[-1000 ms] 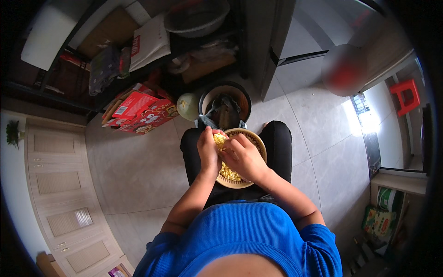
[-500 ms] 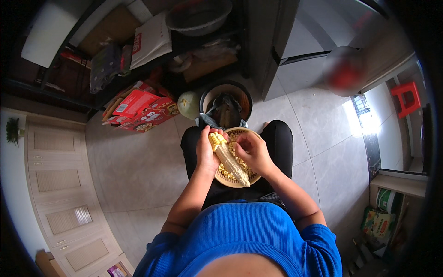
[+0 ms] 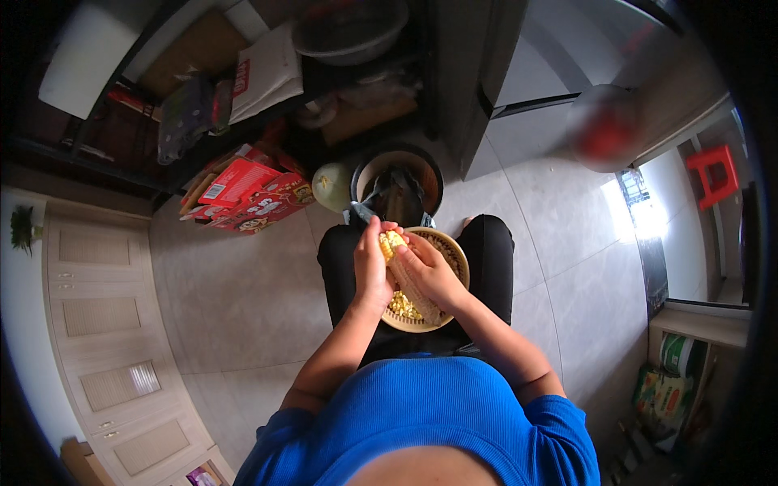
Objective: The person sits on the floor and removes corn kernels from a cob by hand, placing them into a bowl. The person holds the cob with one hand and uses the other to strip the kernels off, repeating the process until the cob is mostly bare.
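Observation:
An ear of corn (image 3: 415, 290) lies slantwise across a round tan basket (image 3: 466, 261) on my lap. Yellow kernels remain at its far end; the length nearer me is stripped to the pale cob. My left hand (image 3: 372, 266) wraps its far, left side, closed on it. From the right, my right hand (image 3: 431, 274) grips it too, the thumb pressed at the yellow kernels and the other fingers partly hidden. Loose corn kernels (image 3: 403, 306) lie in the basket below the cob, partly covered by my hands.
Just beyond my knees stands a round bin (image 3: 438, 174) with a dark bag in it. A pale green melon-like thing (image 3: 331, 185) and a red carton (image 3: 258, 194) sit left of it. Dark shelves (image 3: 324, 69) rise behind; a wooden cabinet (image 3: 105, 312) stands far left.
My right hand has moved left and closed onto the ear of corn beside my left hand. The basket's upper right inner wall shows more, with loose kernels seen toward its lower left.

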`<act>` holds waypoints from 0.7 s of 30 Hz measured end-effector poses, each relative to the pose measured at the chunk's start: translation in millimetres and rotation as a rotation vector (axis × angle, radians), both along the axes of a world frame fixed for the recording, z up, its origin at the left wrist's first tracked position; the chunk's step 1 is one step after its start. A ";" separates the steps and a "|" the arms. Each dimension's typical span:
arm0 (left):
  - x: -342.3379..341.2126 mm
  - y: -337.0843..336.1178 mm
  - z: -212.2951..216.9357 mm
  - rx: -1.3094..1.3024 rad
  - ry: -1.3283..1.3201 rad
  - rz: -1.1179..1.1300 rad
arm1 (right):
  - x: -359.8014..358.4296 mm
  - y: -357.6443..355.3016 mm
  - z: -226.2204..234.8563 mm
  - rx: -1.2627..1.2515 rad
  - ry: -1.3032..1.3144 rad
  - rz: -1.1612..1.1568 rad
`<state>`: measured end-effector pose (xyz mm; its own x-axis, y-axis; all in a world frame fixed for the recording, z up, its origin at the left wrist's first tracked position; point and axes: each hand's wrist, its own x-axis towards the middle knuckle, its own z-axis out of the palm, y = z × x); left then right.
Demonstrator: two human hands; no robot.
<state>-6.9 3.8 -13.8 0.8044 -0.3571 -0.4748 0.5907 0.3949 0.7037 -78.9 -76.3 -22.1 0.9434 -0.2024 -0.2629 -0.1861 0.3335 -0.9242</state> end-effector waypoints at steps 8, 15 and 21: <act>2.6 2.8 -7.7 0.121 -0.001 0.040 | -0.6 16.1 0.0 -0.219 -0.126 -0.033; 0.5 -0.4 -5.8 0.063 -0.035 0.069 | 1.9 14.1 -7.8 -0.160 -0.134 -0.029; 5.9 2.2 -6.4 0.081 -0.020 0.030 | 3.8 -2.2 10.8 -0.399 -0.167 0.098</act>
<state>-1.0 6.0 -20.2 0.8239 -0.2935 -0.4849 0.5648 0.3535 0.7457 -75.1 -78.6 -11.3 0.9860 -0.1647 -0.0248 -0.0364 -0.0677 -0.9970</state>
